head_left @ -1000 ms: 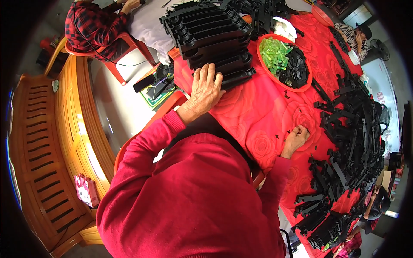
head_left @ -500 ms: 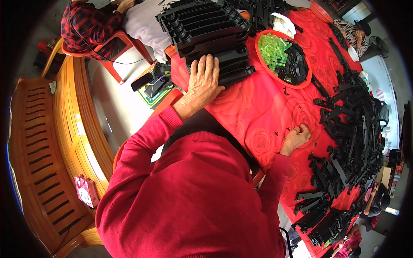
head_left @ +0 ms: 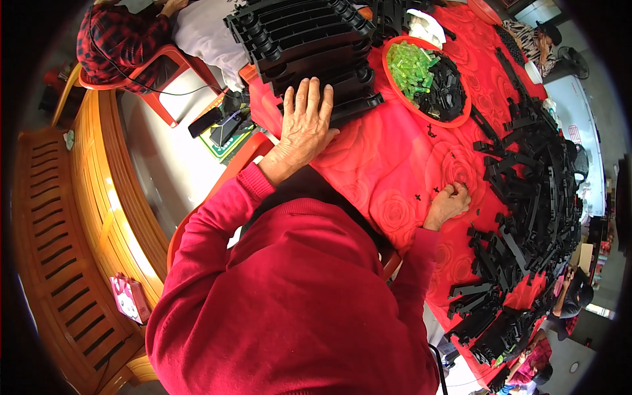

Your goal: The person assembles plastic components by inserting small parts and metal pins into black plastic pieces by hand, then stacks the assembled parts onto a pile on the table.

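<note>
My left hand [head_left: 303,128] lies with its fingers stretched out against the near side of a tall stack of long black plastic parts [head_left: 303,49]. Across the red rose-patterned tablecloth [head_left: 349,164], my right hand [head_left: 449,204] rests low with fingers bent and drawn together. Whatever its fingertips hold, if anything, is too small to make out. Tiny black pieces [head_left: 418,197] are scattered on the cloth just left of that hand. Beyond it stands an orange-red basin [head_left: 388,69] holding translucent green pieces [head_left: 409,69] and small black pieces [head_left: 446,92].
A large heap of long black plastic parts [head_left: 526,217] covers the table's right side. White crumpled material [head_left: 426,27] lies behind the basin. Phones [head_left: 205,122] sit left of my left arm, near a red chair [head_left: 168,79] where a person in plaid sits. A wooden bench [head_left: 59,250] stands at left.
The whole view has shifted slightly, moving the scene up and left. My left hand stays on the stack. My right hand stays at nearly the same spot on the cloth, its fingers slightly rearranged.
</note>
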The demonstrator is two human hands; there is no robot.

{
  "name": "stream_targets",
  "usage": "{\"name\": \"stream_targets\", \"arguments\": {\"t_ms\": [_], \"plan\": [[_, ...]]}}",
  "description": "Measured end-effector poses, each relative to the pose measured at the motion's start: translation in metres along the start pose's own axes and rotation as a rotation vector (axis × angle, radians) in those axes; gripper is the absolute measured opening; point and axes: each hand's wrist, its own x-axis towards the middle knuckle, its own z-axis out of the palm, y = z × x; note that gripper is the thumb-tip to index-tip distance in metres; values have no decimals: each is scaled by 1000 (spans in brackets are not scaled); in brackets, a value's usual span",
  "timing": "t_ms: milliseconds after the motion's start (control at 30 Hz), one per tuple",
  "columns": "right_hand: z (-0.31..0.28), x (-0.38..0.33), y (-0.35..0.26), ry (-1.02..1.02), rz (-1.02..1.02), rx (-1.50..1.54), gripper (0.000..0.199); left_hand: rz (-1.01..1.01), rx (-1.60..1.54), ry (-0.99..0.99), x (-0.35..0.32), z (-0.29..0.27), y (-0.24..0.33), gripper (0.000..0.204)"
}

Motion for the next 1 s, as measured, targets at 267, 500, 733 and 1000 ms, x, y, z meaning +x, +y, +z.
{"name": "stream_targets", "arguments": {"t_ms": [267,500,733,1000], "plan": [[7,6,11,178,-296,103,17,108,-184,123,-1,-21,12,76],[-16,51,23,105,-118,191,21,403,-439,-109,-23,9,38,64],[-6,132,55,39,-87,12,20,451,-407,-385,-54,19,28,71],[24,195,30,-50,48,-549,65,560,-627,-144,-61,13,23,27]]}}
